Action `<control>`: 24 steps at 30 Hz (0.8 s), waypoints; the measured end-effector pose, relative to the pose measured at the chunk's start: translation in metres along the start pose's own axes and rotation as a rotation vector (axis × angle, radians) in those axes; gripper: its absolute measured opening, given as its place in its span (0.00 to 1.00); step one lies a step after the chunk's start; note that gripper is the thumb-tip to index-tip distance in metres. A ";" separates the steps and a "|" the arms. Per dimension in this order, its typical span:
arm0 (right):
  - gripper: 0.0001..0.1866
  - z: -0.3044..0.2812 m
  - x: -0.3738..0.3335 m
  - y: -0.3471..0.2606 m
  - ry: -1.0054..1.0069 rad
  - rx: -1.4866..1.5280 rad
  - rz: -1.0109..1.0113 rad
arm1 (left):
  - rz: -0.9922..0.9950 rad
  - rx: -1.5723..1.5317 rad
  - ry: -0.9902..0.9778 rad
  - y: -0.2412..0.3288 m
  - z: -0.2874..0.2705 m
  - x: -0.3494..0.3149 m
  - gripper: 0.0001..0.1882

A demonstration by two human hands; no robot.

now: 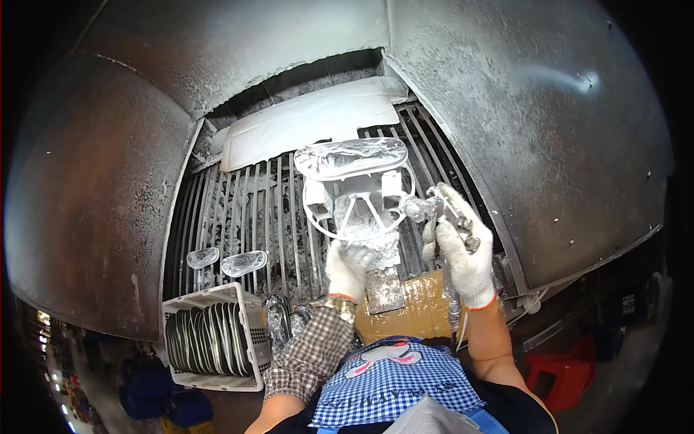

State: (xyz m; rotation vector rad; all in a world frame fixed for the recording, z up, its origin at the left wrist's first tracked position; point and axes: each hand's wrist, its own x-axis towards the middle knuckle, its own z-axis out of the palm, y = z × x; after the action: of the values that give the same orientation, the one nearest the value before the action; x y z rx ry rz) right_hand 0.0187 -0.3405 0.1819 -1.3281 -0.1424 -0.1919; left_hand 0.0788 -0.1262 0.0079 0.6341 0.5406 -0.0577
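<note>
From where I stand, the person's gloved left hand (pixel 347 269) is at the near edge of a white ring-shaped stand (pixel 391 186) above the slatted grate (pixel 278 210), its fingers too washed out for me to tell whether they grip it, while a shiny oval piece (pixel 352 158) lies across the stand's far side. The gloved right hand (pixel 464 253) is closed around a knobbed spray gun (pixel 416 209), just right of the stand. Two smaller silvery ovals (pixel 244 263) sit left on the grate, behind a white crate (pixel 254 325) of upright dark oval pieces (pixel 210 338).

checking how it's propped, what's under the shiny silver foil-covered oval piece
A white ring-shaped stand with two upright supports shows below the oval piece. The piece hides its own underside and the stand's far rim.
</note>
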 end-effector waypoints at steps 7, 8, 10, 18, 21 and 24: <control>0.28 -0.005 0.005 0.000 0.089 -0.016 -0.052 | -0.081 -0.142 -0.191 -0.010 0.017 -0.016 0.29; 0.28 -0.007 0.005 -0.001 0.107 -0.009 -0.056 | -0.072 -0.144 -0.233 -0.005 0.018 -0.018 0.29; 0.30 -0.015 0.007 -0.002 0.116 -0.014 -0.082 | -0.071 -0.144 -0.251 -0.001 0.014 -0.015 0.30; 0.29 -0.025 0.005 -0.013 0.218 -0.009 -0.106 | -0.005 -0.084 -0.297 0.015 0.001 -0.013 0.29; 0.29 -0.023 -0.006 -0.017 0.177 -0.017 -0.068 | -0.013 -0.108 -0.290 0.020 -0.005 -0.011 0.29; 0.30 -0.025 -0.014 -0.015 0.123 -0.013 -0.051 | 0.014 -0.095 -0.260 0.025 -0.012 -0.009 0.30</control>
State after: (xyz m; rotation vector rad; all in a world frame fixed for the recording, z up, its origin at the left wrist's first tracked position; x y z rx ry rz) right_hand 0.0016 -0.3673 0.1877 -1.3230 -0.0716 -0.3174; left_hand 0.0713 -0.0996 0.0179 0.5274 0.2855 -0.0993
